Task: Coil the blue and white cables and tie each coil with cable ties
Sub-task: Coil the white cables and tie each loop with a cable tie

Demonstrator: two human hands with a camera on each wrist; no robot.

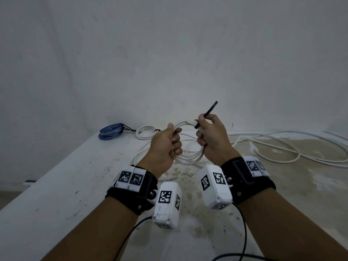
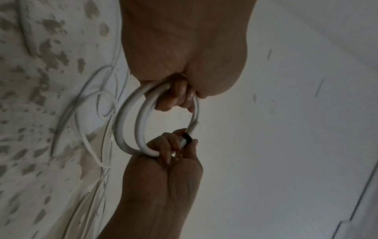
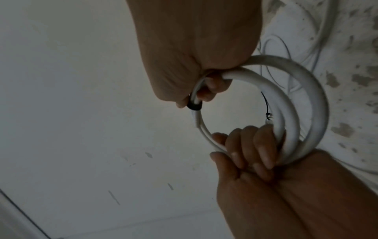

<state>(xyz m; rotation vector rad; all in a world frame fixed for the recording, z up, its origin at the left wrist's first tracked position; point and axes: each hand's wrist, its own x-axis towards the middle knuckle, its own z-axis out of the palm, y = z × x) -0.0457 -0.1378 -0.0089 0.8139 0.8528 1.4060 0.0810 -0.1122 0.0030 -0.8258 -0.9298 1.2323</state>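
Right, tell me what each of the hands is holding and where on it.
Left hand grips the white cable coil on its left side. Right hand grips the coil's right side and pinches a black cable tie wrapped around it there.

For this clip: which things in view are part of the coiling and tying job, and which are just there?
Part of the job:
- white coil, gripped by left hand and right hand
- black cable tie round the coil, in the right hand
- blue coil, already tied
- small white coil
- loose white cables

Just there:
- table
- wall
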